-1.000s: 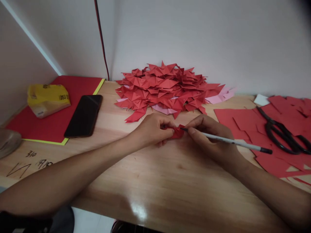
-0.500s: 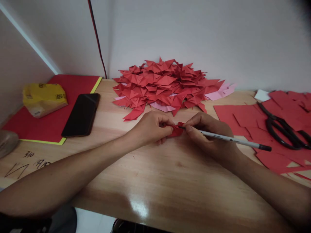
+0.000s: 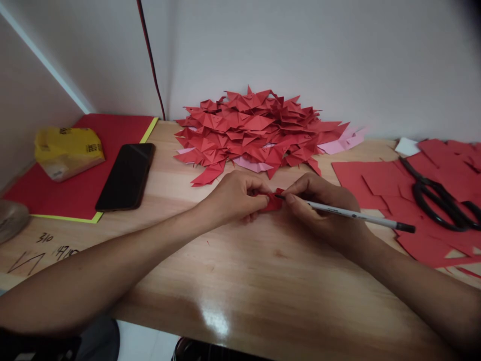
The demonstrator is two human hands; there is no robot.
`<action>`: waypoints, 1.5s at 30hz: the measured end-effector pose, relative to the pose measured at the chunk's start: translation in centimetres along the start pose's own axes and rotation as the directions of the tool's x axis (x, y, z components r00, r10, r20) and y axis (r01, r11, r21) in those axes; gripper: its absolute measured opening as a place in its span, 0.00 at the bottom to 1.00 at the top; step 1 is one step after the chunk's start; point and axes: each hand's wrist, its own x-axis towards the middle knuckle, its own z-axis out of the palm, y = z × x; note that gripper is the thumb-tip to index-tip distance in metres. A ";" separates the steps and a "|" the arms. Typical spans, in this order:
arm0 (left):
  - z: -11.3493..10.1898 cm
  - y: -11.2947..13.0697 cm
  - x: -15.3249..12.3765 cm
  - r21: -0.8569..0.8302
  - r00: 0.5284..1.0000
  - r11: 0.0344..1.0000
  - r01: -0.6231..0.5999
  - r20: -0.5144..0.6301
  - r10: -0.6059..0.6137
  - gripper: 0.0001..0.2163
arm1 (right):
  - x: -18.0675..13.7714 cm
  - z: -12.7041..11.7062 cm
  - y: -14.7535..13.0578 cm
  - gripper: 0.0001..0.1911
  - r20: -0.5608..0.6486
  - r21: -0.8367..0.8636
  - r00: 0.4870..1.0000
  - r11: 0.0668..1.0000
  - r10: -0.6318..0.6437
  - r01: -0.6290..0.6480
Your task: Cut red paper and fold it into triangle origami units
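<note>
Steadily, the left hand (image 3: pixel 238 197) still pinched a small folded red paper (image 3: pixel 274 203) between thumb and fingers, near the middle of the table (image 3: pixel 240 265). The right hand (image 3: pixel 332 195), fingers curled snugly round a pale pen (image 3: pixel 345 212), kept its dark tip at the paper from three o'clock; contact was too small to make out surely. Little had shifted over the last second, so the pen work seemed under way. From the paper, a heap of red folded pieces (image 3: pixel 244 125) lay at twelve o'clock, scissors (image 3: pixel 454 213) at three, a phone (image 3: pixel 126 176) at nine.
</note>
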 end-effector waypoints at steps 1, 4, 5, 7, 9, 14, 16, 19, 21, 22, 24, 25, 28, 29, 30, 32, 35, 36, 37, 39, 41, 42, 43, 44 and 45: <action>0.0 0.0 0.0 0.003 1.000 1.000 0.000 0.000 0.000 0.05 | 0.0 0.0 0.0 0.04 0.001 -0.004 1.000 1.000 0.004 -0.004; 0.0 0.1 0.0 0.012 1.000 1.000 0.002 0.003 -0.002 0.06 | 0.0 0.0 -0.1 0.05 0.000 -0.013 1.000 1.000 0.010 -0.010; 0.0 0.1 0.0 0.014 1.000 1.000 0.002 0.003 -0.002 0.06 | 0.1 0.0 -0.1 0.05 -0.001 -0.015 1.000 1.000 0.006 -0.006; 0.0 0.1 0.0 0.013 1.000 1.000 0.002 0.005 -0.002 0.06 | 0.1 0.0 -0.2 0.05 -0.007 -0.019 1.000 1.000 -0.008 0.008; 0.0 0.1 0.1 0.011 1.000 1.000 0.004 0.008 -0.004 0.06 | 0.1 0.0 -0.2 0.05 -0.010 -0.026 1.000 1.000 -0.018 0.017; -0.1 0.0 0.0 0.021 1.000 1.000 0.005 0.014 -0.006 0.06 | 0.1 0.0 -0.3 0.05 -0.007 -0.019 1.000 1.000 -0.019 0.019; -0.2 0.1 0.0 0.026 1.000 1.000 0.009 0.019 -0.010 0.06 | 0.1 0.0 -0.2 0.05 -0.008 -0.014 1.000 1.000 -0.020 0.020; -0.2 0.3 0.0 0.021 0.999 1.000 0.024 0.023 -0.024 0.06 | 0.1 -0.1 -0.2 0.05 -0.007 -0.017 1.000 1.000 -0.018 0.018; -0.2 0.3 0.0 0.018 0.999 0.999 0.029 0.024 -0.029 0.06 | 0.1 -0.1 -0.2 0.05 -0.009 -0.025 1.000 0.999 -0.024 0.024; -0.2 0.3 0.0 0.017 0.999 0.999 0.028 0.024 -0.028 0.06 | 0.1 0.0 -0.2 0.05 -0.010 -0.029 1.000 0.999 -0.029 0.029; -0.1 0.3 0.0 0.016 0.999 0.999 0.028 0.019 -0.028 0.06 | 0.1 0.0 -0.2 0.05 -0.010 -0.035 0.999 0.999 -0.039 0.038; -0.1 0.3 0.0 0.017 0.999 0.999 0.029 0.016 -0.029 0.06 | 0.1 0.0 -0.1 0.05 -0.007 -0.037 0.999 0.998 -0.041 0.041; -0.1 0.3 -0.1 0.018 1.000 0.999 0.028 0.012 -0.028 0.05 | 0.1 0.0 -0.1 0.05 -0.005 -0.040 0.999 0.998 -0.045 0.044; -0.1 0.3 -0.1 0.017 1.000 0.999 0.027 0.013 -0.027 0.05 | 0.1 0.0 -0.1 0.05 -0.004 -0.043 0.999 0.998 -0.043 0.043; -0.1 0.3 -0.1 0.016 1.000 1.000 0.025 0.016 -0.025 0.05 | 0.0 0.0 0.0 0.04 -0.003 -0.046 0.999 0.998 -0.042 0.042; -0.1 0.3 0.0 0.016 0.999 1.000 0.025 0.020 -0.025 0.06 | 0.0 0.0 0.0 0.04 -0.003 -0.053 0.999 0.998 -0.039 0.039; -0.1 0.3 0.0 0.018 0.999 0.999 0.028 0.021 -0.028 0.06 | 0.0 0.0 0.0 0.04 -0.009 -0.059 0.999 0.997 -0.042 0.042; -0.1 0.3 0.0 0.022 0.999 0.999 0.030 0.020 -0.030 0.06 | 0.0 -0.1 0.0 0.04 -0.007 -0.059 0.999 0.997 -0.044 0.043; -0.1 0.3 0.0 0.027 0.999 0.999 0.031 0.019 -0.032 0.06 | 0.1 -0.1 0.0 0.04 -0.003 -0.057 0.999 0.997 -0.046 0.046; -0.1 0.4 0.0 0.033 0.999 0.999 0.029 0.017 -0.030 0.06 | 0.1 -0.1 -0.1 0.05 0.005 -0.052 0.999 0.998 -0.046 0.046; -0.1 0.4 0.0 0.030 0.999 0.999 0.029 0.015 -0.030 0.06 | 0.0 -0.1 -0.1 0.05 0.009 -0.049 0.999 0.998 -0.036 0.037; -0.1 0.4 0.0 0.027 0.999 0.999 0.030 0.016 -0.030 0.06 | 0.0 -0.1 -0.1 0.05 0.011 -0.049 0.999 0.998 -0.033 0.033; -0.1 0.4 0.0 0.024 0.999 0.999 0.029 0.018 -0.029 0.06 | 0.0 -0.1 -0.1 0.05 0.008 -0.050 0.999 0.998 -0.031 0.031; -0.1 0.3 0.0 0.021 0.999 0.999 0.028 0.020 -0.028 0.06 | 0.0 -0.1 0.0 0.04 0.009 -0.052 0.999 0.998 -0.031 0.031; -0.2 0.3 0.1 0.020 0.999 0.999 0.025 0.021 -0.026 0.06 | 0.0 0.0 0.0 0.04 0.009 -0.050 0.999 0.998 -0.032 0.032</action>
